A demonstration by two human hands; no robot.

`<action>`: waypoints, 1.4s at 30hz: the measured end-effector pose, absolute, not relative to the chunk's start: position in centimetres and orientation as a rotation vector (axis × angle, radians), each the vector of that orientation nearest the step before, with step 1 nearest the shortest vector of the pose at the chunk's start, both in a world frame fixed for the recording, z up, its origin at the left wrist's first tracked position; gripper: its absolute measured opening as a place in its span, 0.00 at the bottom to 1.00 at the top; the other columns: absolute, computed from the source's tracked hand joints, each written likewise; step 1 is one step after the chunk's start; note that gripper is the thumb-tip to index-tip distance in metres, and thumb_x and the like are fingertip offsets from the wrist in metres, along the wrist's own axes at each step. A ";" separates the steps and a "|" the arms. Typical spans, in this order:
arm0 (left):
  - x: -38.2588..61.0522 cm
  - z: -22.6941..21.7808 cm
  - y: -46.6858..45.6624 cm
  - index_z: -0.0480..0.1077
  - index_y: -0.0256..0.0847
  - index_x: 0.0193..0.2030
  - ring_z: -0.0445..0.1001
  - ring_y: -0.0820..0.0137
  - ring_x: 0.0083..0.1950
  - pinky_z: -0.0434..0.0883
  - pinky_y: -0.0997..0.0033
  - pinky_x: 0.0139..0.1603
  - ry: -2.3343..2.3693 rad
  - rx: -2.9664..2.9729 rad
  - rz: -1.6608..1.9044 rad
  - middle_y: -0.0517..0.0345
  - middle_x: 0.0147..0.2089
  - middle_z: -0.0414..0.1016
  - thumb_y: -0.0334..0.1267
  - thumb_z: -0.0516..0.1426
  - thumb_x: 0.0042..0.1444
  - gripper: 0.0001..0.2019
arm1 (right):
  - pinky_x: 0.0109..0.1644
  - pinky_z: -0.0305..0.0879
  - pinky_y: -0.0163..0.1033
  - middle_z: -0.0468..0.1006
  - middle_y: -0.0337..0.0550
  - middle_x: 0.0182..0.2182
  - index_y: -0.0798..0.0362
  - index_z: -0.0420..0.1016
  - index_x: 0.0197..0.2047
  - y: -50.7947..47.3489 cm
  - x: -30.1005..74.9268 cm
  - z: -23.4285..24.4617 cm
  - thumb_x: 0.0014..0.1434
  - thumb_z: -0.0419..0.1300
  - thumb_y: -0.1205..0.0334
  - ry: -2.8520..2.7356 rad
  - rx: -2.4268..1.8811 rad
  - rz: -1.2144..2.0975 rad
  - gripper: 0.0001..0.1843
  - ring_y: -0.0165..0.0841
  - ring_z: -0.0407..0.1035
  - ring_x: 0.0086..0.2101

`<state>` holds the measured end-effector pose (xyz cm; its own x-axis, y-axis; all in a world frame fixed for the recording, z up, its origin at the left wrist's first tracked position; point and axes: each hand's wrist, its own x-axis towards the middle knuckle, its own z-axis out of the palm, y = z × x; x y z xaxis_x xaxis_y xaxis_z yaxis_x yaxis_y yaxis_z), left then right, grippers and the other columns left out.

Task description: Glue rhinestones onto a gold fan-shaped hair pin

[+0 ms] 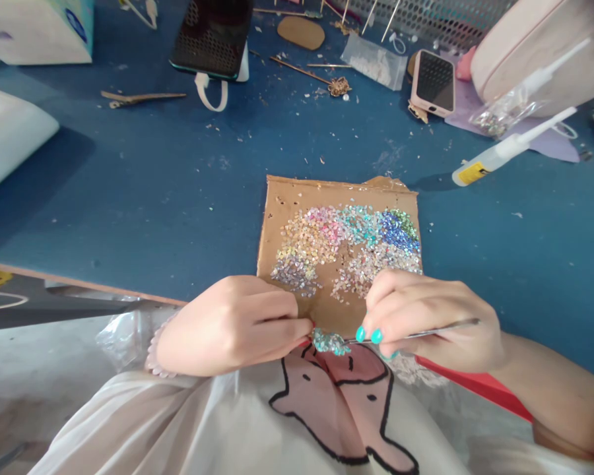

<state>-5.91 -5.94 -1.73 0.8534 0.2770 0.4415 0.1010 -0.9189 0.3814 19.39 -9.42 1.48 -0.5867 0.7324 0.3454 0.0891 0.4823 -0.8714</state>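
Observation:
My left hand (232,326) is closed in a pinch at the near edge of the cardboard. Its fingertips grip one end of a small ornament (330,342) covered in teal, glittery chips; the gripped end is hidden. From the other side, my right hand (430,316) holds a thin metal tool (426,331) like a pen, its tip against the ornament. Whether the tool has one prong or two, I cannot tell. Behind both hands lies a cardboard sheet (290,191) with small shiny chips (356,224) heaped by colour: pink, yellow, teal, blue, green, purple-grey and whitish.
On the blue table (178,171), a glue bottle (485,161) with a long nozzle stands at the right. Farther back are a pink-edged phone (433,82), a bag of white bits (376,61), a hairpin stick (307,72), a larger phone (212,39) and a wooden clip (143,97).

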 end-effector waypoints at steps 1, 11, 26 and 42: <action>-5.9 -1.7 -6.0 0.68 0.35 0.41 0.63 0.73 0.24 0.56 0.68 0.23 0.279 2.678 0.711 0.60 0.26 0.68 0.28 0.53 0.62 0.04 | 0.39 0.71 0.40 0.80 0.45 0.29 0.57 0.75 0.36 -9.4 19.4 1.5 0.57 0.61 0.71 -1.993 -0.672 1.115 0.03 0.29 0.70 0.32; -6.2 -1.8 -6.0 0.70 0.34 0.41 0.62 0.71 0.24 0.56 0.66 0.23 0.277 2.663 0.697 0.59 0.27 0.68 0.28 0.56 0.60 0.03 | 0.39 0.71 0.39 0.80 0.45 0.29 0.57 0.74 0.36 -9.4 19.4 1.5 0.58 0.60 0.71 -1.994 -0.645 1.115 0.02 0.29 0.71 0.33; -6.1 -1.7 -5.9 0.70 0.34 0.40 0.62 0.71 0.24 0.56 0.67 0.23 0.277 2.661 0.697 0.58 0.26 0.68 0.28 0.55 0.61 0.03 | 0.39 0.71 0.39 0.80 0.47 0.29 0.60 0.74 0.35 -9.4 19.4 1.6 0.58 0.60 0.70 -2.003 -0.634 1.116 0.02 0.29 0.70 0.33; -6.0 -1.7 -5.9 0.70 0.33 0.40 0.62 0.71 0.24 0.56 0.67 0.23 0.270 2.655 0.701 0.58 0.26 0.68 0.27 0.56 0.60 0.03 | 0.40 0.70 0.39 0.80 0.47 0.30 0.58 0.73 0.36 -9.3 19.5 1.8 0.60 0.58 0.70 -2.054 -0.627 1.115 0.03 0.28 0.70 0.33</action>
